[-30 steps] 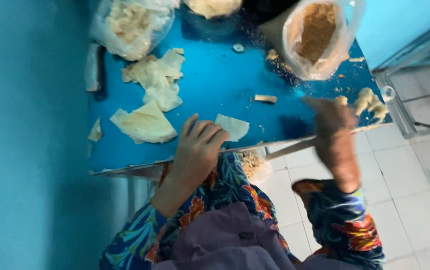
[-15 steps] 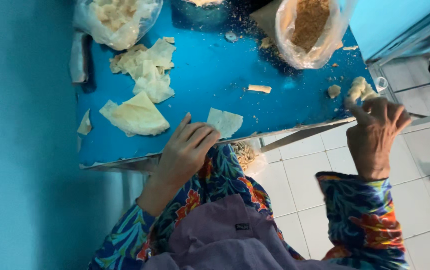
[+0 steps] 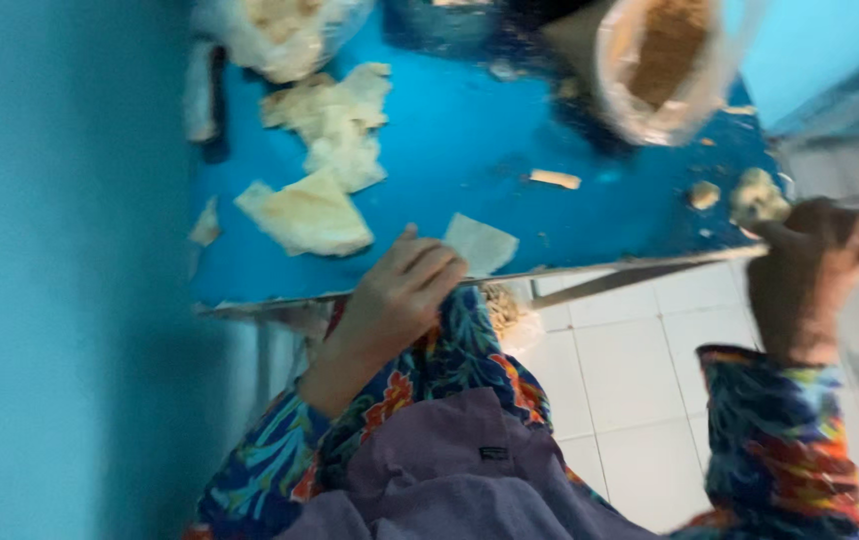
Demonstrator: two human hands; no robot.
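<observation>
Since the earlier frame the right hand [image 3: 812,275] has swung outward past the right corner of the blue worktop [image 3: 470,140] and now hangs over the white tiled floor [image 3: 640,370]; the left hand [image 3: 400,295] has stayed at the worktop's near edge.

Head view — the only one. Left hand rests on that near edge, fingers loosely curled and part open, fingertips touching a small pale wrapper square [image 3: 482,243] that lies flat just inside the edge. It presses rather than grasps. Right hand's grip is curled shut, but blur hides whether it has hold of anything; I cannot tell. Small dough lumps [image 3: 756,195] sit at the worktop corner just beside it.

Further in from the wrapper square lies a folded wrapper sheet [image 3: 305,213], and beyond that a loose heap of torn sheets [image 3: 335,125]. At the far edge stand a clear bag of sheets [image 3: 275,30] and an open bag of brown filling [image 3: 662,60].

The wrapper square looks thin, light, limp and easily torn — best lifted by a corner or slid to the edge, with a gentle pinch.
</observation>
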